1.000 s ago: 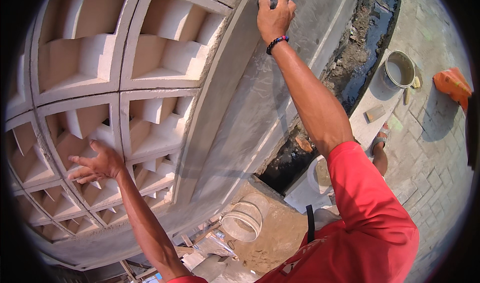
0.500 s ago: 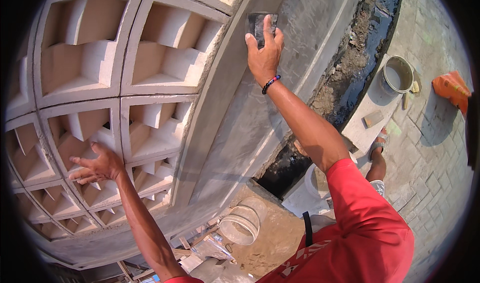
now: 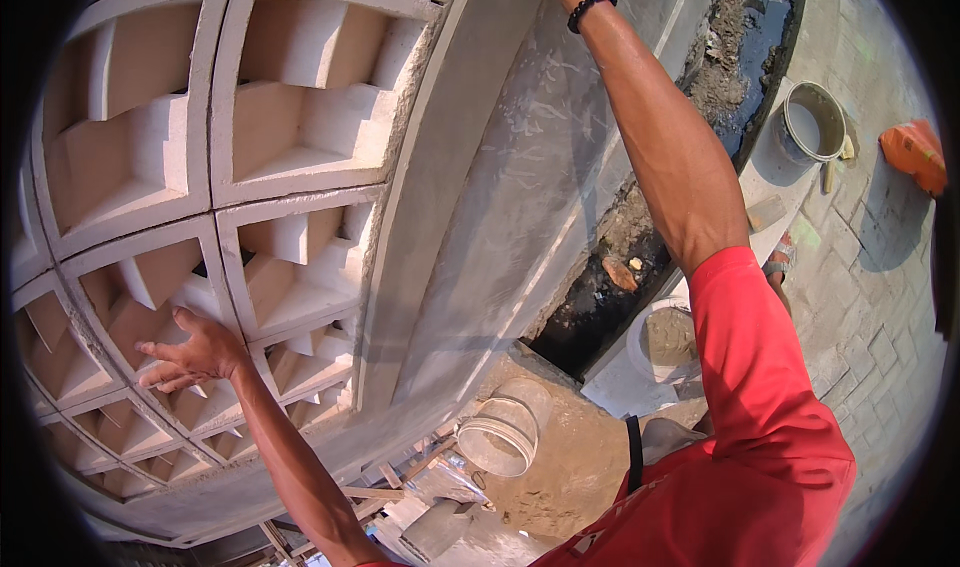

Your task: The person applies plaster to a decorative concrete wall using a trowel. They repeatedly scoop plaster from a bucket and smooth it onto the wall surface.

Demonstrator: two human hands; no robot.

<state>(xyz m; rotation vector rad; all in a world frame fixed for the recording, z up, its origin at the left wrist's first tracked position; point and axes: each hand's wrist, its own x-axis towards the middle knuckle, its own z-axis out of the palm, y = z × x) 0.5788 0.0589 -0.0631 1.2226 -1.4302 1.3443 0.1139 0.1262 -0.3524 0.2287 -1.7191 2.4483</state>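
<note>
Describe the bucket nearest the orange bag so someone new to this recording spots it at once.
Start at the grey wall, then cross right over the wet ditch to the pale board along it. On that board stands a round, open grey bucket. Unlike the two other buckets, lower in the view, it is near the orange bag.

Red shirt [image 3: 770,497], pale markings [image 3: 589,543] on its front; beyond the shirt's short right sleeve [image 3: 750,337], a bracelet [image 3: 590,4] of round, mostly black beads.
</note>
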